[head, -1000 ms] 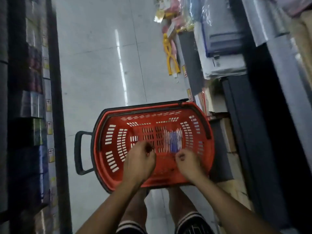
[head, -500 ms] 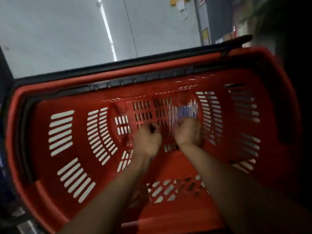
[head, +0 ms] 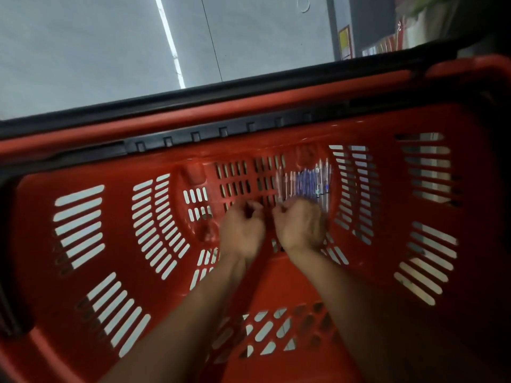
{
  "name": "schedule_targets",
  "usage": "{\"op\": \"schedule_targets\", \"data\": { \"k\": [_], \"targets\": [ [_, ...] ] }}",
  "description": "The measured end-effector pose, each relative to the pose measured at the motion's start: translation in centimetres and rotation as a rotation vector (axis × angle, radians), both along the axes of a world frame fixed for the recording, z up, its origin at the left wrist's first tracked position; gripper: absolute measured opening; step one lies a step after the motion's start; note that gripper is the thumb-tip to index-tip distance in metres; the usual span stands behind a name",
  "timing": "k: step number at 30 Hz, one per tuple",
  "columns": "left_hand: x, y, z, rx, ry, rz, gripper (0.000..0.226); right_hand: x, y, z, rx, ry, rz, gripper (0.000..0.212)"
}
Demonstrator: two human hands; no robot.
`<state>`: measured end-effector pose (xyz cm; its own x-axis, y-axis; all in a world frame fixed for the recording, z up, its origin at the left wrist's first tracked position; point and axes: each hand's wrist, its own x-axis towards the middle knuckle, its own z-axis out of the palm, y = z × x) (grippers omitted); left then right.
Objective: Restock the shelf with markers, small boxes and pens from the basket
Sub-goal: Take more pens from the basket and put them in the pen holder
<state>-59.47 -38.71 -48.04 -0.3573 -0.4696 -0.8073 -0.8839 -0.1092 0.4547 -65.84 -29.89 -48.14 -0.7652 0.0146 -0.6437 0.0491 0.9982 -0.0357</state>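
Pens [head: 304,181] lay on the red basket [head: 116,272] floor, just beyond the curled fingers of the right hand [head: 300,225]; left hand [head: 242,230] curled beside it; grips unclear through blur.

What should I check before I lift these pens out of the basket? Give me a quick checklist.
1. Pens in reach: ok. The pens lie on the floor of the red basket, just beyond both hands.
2. Right hand on the pens: cannot tell. Its fingers curl at the near ends of the pens, but blur hides any grip.
3. Left hand on the pens: not ok. It is curled beside them, with nothing seen in it.
4. Pens gathered: ok. They lie side by side in one row.
5. Markers or small boxes in the basket: cannot tell; none show.
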Motion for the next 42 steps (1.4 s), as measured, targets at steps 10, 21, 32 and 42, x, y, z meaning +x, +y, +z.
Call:
{"op": "schedule_targets", "data": {
  "k": [10,21,32,42],
  "targets": [
    [-1.0,-0.9,-0.6,-0.053,0.156,0.135,0.024,-0.4,1.0,-0.7,-0.290,0.018,-0.174,0.014],
    [0.5,-0.1,-0.1,0.049,0.088,0.200,0.025,-0.3,0.6,-3.1,0.033,0.095,-0.142,0.027],
    [-0.1,-0.8,-1.7,0.201,0.124,0.176,0.034,-0.4,0.4,1.7,-0.463,-0.231,-0.271,0.013],
    [0.4,0.5,-1.0,0.295,0.112,0.099,0.047,-2.7,4.8,-4.2,0.095,0.073,-0.117,0.032]
  ]
}}
